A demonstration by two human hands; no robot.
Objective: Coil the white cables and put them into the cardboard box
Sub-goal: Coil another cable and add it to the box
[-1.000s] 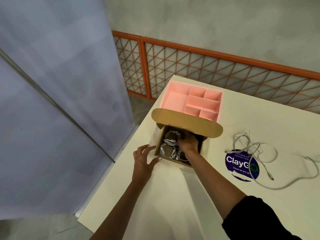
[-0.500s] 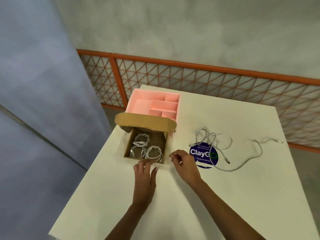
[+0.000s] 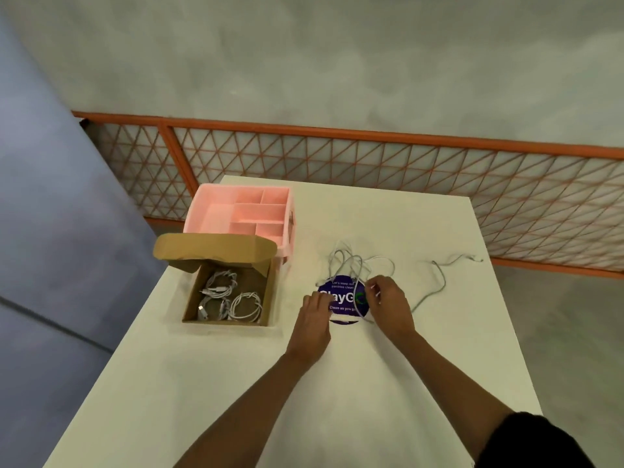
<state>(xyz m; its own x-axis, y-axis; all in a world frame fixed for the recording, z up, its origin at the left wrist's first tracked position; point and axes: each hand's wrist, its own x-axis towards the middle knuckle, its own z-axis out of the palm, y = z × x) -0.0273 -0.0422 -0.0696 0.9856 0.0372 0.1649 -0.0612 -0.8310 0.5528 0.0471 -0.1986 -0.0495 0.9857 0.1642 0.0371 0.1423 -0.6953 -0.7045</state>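
**Hands off the box, onto the next cable**

A second earlier my right hand [image 3: 388, 307] was inside the open brown cardboard box [image 3: 189, 300]. It had since crossed to the tangle of loose white cables [image 3: 358, 265] at the box's three o'clock and pinched a strand over the round purple sticker [image 3: 337, 293]. My left hand [image 3: 315, 319] had come alongside at the right hand's nine o'clock, fingers bent onto the sticker's edge. I could not tell whether it gripped anything. Several coiled white cables [image 3: 244, 305] lay in the box, so I judged one drop done and the next coil starting. The far plug at one o'clock was too small to make out.
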